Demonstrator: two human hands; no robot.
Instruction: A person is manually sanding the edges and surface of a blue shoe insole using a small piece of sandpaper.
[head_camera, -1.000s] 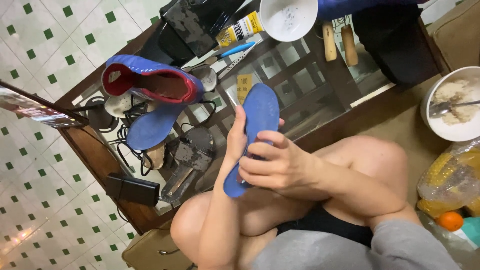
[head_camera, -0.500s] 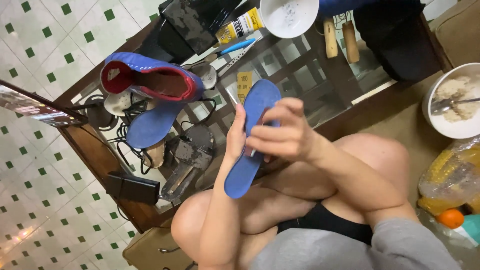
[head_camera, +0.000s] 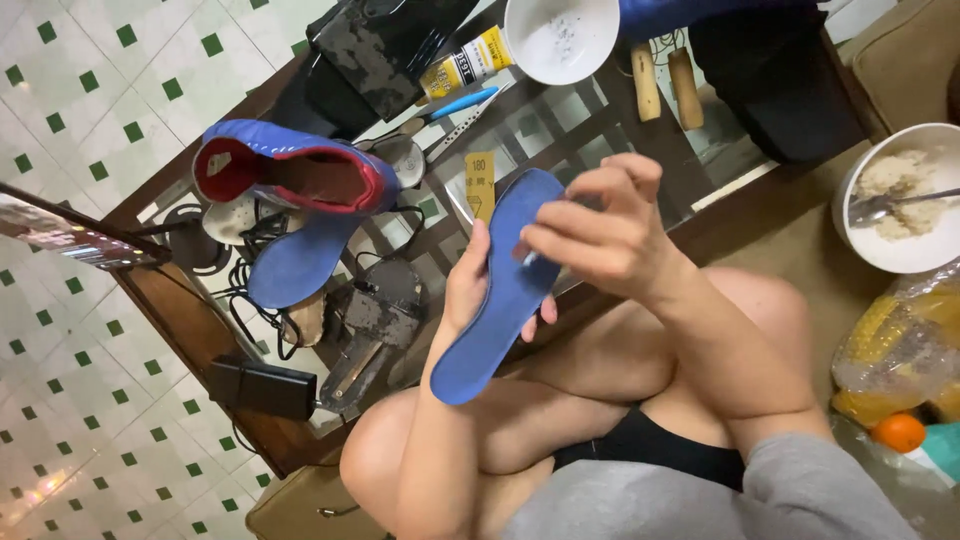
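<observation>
Green-dotted white floor tiles surround a low glass table cluttered with tools. Just in front of the table, the left hand is closed around a blue insole, held tilted above the knees. The right hand hovers against the insole's upper part, fingers loosely curled, holding nothing I can make out. Left of the insole, a blue shoe rests on the table.

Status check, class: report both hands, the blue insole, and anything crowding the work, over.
Left hand grips blue insole upright over the lap. Right hand pinches at its top face, fingers curled. Blue-and-red shoe and cables crowd the glass table behind.
</observation>
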